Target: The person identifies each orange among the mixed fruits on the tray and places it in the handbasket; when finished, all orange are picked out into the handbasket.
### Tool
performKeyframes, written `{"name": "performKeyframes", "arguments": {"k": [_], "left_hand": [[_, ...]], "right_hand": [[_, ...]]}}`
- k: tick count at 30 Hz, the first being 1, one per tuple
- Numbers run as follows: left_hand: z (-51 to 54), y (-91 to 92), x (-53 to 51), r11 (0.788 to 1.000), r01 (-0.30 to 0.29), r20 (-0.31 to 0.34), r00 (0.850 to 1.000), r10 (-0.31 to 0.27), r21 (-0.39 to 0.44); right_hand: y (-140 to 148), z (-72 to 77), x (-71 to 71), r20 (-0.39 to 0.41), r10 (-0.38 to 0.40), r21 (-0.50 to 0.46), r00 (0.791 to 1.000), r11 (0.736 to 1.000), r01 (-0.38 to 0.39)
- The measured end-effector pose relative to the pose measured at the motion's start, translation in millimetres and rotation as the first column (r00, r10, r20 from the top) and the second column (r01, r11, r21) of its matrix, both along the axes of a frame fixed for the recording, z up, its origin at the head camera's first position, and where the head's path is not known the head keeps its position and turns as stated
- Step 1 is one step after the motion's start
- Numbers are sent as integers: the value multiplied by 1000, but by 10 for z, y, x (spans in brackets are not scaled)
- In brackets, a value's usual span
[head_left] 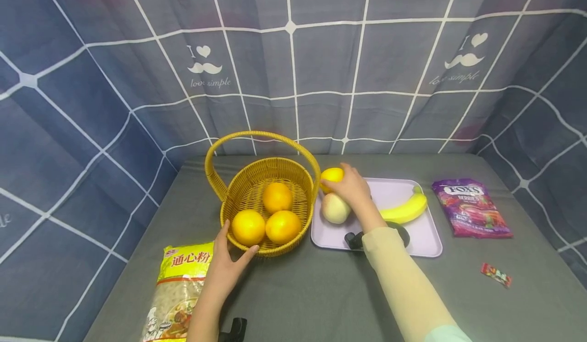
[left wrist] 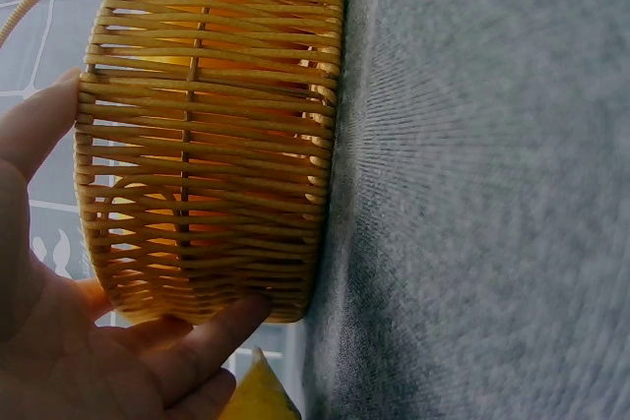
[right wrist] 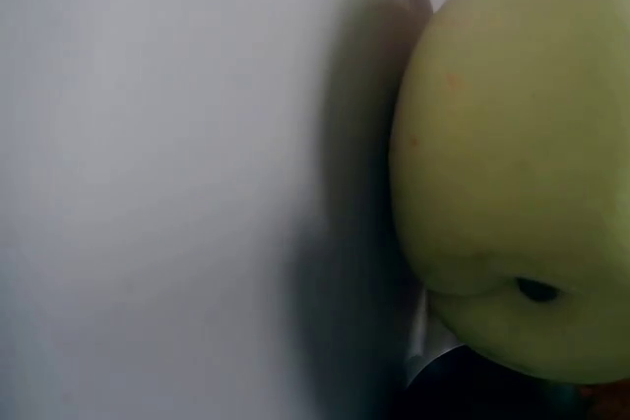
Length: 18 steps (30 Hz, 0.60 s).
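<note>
A wicker basket (head_left: 304, 191) with a tall handle stands left of middle, with several oranges including one near its front (head_left: 248, 227) inside. My left hand (head_left: 224, 265) holds the basket's front-left side; in the left wrist view the thumb touches the rim and the fingers (left wrist: 212, 346) lie against the woven wall. Just right of the basket, my right hand (head_left: 352, 189) grips another orange (head_left: 332, 175) at the back left of the lilac tray (head_left: 431, 237). In front of that orange sits a pale peach (head_left: 336, 208), which fills much of the right wrist view (right wrist: 522, 145); the right hand is hidden there.
A banana (head_left: 405, 210) lies on the tray's right side. Farther right are a purple candy bag (head_left: 472, 209) and a small wrapped sweet (head_left: 496, 274). A yellow pasta bag (head_left: 176, 291) lies at the left front, partly behind the left forearm. A checked curtain (head_left: 321, 77) closes off the back.
</note>
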<state>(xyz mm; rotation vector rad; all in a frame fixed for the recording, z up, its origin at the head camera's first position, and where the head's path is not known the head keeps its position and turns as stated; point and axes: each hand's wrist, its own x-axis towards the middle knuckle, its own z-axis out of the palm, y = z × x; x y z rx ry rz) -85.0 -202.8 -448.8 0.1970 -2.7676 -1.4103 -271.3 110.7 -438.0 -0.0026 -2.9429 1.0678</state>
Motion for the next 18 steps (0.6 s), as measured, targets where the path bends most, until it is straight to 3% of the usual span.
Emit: {"name": "performKeyframes", "arguments": {"k": [8,18], "left_hand": [[2,7,-7,1000,-3,6,1000,3,-5],[13,12,-4,1000,-3,11,1000,2,25]], "right_hand": [[-14,-15,-38,15,8,62,1000,998,-9],[1,-47,-11,-29,-28,61,999,998,30]]}}
